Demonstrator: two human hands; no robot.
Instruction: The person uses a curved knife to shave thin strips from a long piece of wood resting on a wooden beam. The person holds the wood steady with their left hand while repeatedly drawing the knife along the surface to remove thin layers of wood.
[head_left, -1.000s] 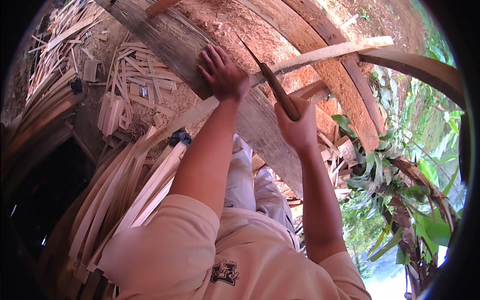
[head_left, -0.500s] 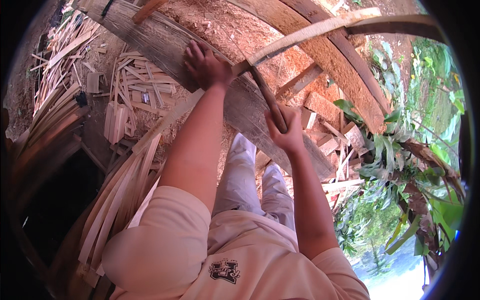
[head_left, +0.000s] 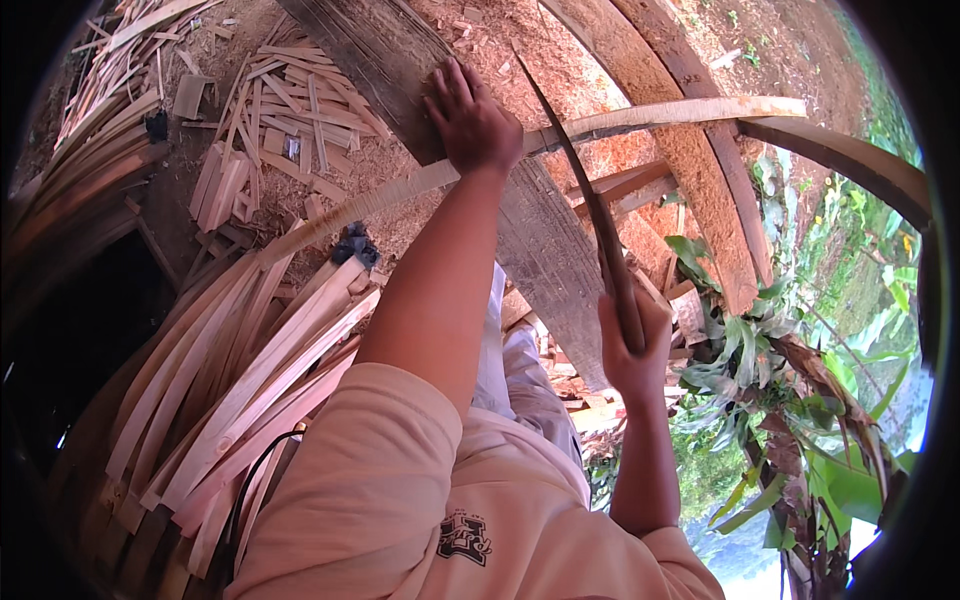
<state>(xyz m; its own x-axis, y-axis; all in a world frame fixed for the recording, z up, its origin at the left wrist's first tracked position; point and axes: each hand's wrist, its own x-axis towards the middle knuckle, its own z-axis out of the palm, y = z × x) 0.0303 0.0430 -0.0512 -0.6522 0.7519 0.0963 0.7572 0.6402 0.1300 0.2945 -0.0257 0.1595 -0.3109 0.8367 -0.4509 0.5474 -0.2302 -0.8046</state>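
My left hand point(head_left: 478, 125) presses down where a long pale wooden strip point(head_left: 690, 112) crosses a weathered grey plank point(head_left: 545, 225); its fingers stretch out over the plank. Closed around a dark wooden handle, my right hand point(head_left: 640, 335) holds what looks like a saw point(head_left: 592, 195). The saw is seen nearly edge-on, its thin far part pointing away past the strip, just right of my left hand. Whether its blade touches the strip, I cannot tell.
Thin wood strips point(head_left: 260, 390) are stacked at the left, with offcuts point(head_left: 290, 130) behind them. Thick curved timbers point(head_left: 700, 170) lie over sawdust at the far right. Another curved strip point(head_left: 850, 155) reaches right, above leafy plants point(head_left: 800, 400).
My right hand has drawn the saw back toward me and to the right, so more of its length shows. The view has shifted, and my left hand remains on the strip.
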